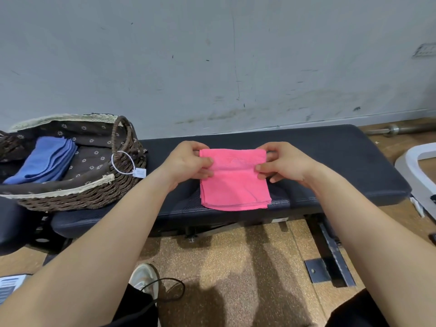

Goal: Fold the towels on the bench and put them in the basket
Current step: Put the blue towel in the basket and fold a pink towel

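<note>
From the head camera, a bright pink terry towel [234, 182], folded into a thick near-square with several layers showing along its near edge, lies on the black padded counter [330, 159] that runs along a scuffed pale grey wall [212, 55]. The left hand [188, 162] pinches the towel's left edge near the far corner, thumb on top and fingers [205, 173] curled against the cloth. The right hand [283, 164] grips the right edge in the same way, opposite the left, so both hands are closed on the towel's far half while the near half rests flat on the counter.

At the counter's left end sits a dark brown woven wicker basket [77, 197] with a looped handle, lined in brown flowered fabric with cream lace trim. A folded blue towel [44, 161] lies inside it, towards the left. A white tag on a white loop [139, 173] hangs from the basket's handle.

Below the counter is a speckled tan floor [236, 256], with the counter's black metal foot [330, 270] to the right. A white shoe [145, 277] shows near the bottom edge.
</note>
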